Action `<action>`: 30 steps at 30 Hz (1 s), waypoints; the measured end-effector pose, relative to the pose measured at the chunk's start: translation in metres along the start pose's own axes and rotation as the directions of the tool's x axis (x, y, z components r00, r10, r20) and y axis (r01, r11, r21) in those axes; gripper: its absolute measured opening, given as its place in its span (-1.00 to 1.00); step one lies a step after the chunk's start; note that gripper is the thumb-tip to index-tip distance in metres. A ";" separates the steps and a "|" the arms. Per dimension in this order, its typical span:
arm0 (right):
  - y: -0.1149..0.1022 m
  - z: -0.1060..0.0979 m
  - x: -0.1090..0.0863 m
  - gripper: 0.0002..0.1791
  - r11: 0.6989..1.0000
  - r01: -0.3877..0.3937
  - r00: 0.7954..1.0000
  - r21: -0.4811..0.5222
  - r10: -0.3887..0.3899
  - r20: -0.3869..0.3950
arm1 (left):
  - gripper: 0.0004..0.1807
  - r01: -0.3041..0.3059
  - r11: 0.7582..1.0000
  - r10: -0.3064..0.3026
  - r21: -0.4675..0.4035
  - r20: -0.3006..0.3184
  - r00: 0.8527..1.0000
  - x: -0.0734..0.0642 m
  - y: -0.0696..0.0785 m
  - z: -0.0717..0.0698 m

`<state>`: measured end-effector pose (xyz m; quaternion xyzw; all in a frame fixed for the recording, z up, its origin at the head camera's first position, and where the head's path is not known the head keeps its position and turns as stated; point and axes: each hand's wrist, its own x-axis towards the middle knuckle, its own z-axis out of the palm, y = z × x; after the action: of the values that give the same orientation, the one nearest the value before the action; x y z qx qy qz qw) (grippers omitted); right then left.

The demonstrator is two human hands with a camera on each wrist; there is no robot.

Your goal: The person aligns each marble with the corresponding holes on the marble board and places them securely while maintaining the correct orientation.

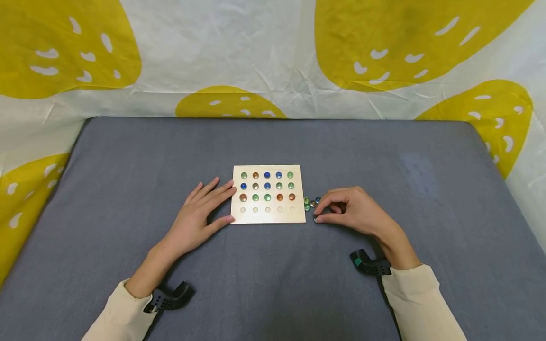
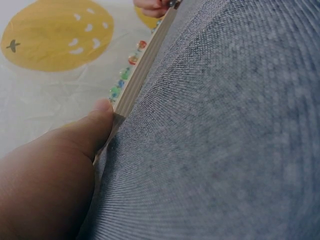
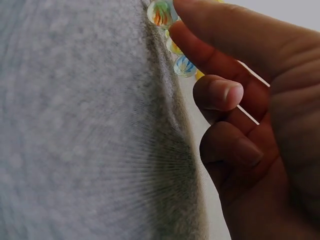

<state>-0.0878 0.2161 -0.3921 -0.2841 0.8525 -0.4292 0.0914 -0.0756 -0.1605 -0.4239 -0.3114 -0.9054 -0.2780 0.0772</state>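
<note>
On the left I can see a cream sleeve [image 1: 123, 312] with a black wrist band [image 1: 170, 297], and then the person's left grip [image 1: 193, 215]. Its fingers are straight and spread out, touching the left side of a flat wooden board [image 1: 261, 217] in the middle of the grey table [image 1: 222, 147]. They aren't wrapped around anything. From above the board looks thin, but the left wrist view shows its striped wooden side, with the thumb tip [image 2: 104, 107] at its corner. That view also shows the board marbles [image 1: 267, 186] poking up like little bumps. Only from above can I count them: three rows of five, in green, blue and orange-brown. The row nearest the person has five pale round dents. Just past the board's right side are a few loose marbles [image 1: 307, 207] in a small bunch. Next comes the right grip [image 1: 354, 208]. Its thumb and first finger are almost together, pinching one marble [image 3: 159, 13] right at the tips. From above that marble is just a dark dot, but the right wrist view shows orange and green swirls inside it, and two other fingers curled in below.
</note>
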 end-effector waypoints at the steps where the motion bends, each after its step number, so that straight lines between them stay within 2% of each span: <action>1: 0.001 0.000 0.000 -0.87 1.000 0.002 1.000 -0.009 -0.002 0.010 | -0.28 0.001 1.000 -0.001 0.001 -0.001 1.000 0.000 0.000 0.000; 10: -0.002 0.001 0.000 -0.87 0.999 0.006 0.998 -0.047 -0.003 0.062 | -0.29 -0.003 1.000 0.003 0.002 -0.004 1.000 0.000 -0.001 0.001; 18: -0.003 0.001 -0.001 -0.82 0.997 -0.014 0.996 -0.082 0.021 0.086 | -0.29 -0.009 1.000 0.009 0.004 -0.001 1.000 0.000 -0.002 0.001; 30: -0.005 0.001 0.000 -0.80 0.996 -0.007 0.994 -0.089 0.016 0.104 | -0.29 -0.006 1.000 0.006 0.002 0.001 1.000 0.000 -0.001 0.000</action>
<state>-0.0850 0.2134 -0.3886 -0.3052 0.8662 -0.3751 0.1259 -0.0765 -0.1611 -0.4245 -0.3140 -0.9048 -0.2768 0.0780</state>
